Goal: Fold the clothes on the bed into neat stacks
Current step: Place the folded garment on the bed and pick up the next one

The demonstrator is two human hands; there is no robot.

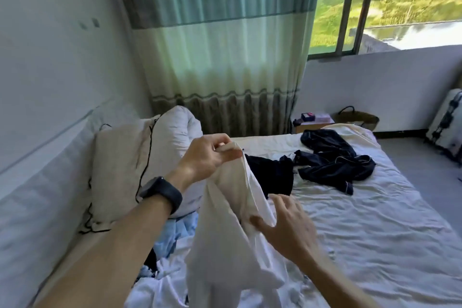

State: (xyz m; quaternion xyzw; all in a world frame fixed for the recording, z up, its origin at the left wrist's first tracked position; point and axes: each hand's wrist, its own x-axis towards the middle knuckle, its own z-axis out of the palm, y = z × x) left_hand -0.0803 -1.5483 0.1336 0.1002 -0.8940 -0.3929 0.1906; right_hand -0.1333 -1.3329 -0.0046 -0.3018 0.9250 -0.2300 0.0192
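Rumpled bed sheet [362, 220], dark clothes [335, 160] heaped far right. Soft, creased white garment [225, 245] hangs from left hand [207, 157], pinched at its top edge. Lower right, right hand [290, 227] touches its fold, fingers spread.

This is a bedroom in a home. A bed [410, 190] with a rumpled white sheet [362, 237] fills the middle. Pillows [120, 167] are propped against the wall [50, 62] at 9 o'clock, and dark clothes [332, 160] are strewn over the bed at 1 o'clock. A striped green curtain [225, 45] hangs at 12 o'clock, beside a sliding window [390, 2] at 2 o'clock that shows greenery. A woven basket [357, 117] and a suitcase [447, 127] stand on the floor [410, 155] at 3 o'clock.
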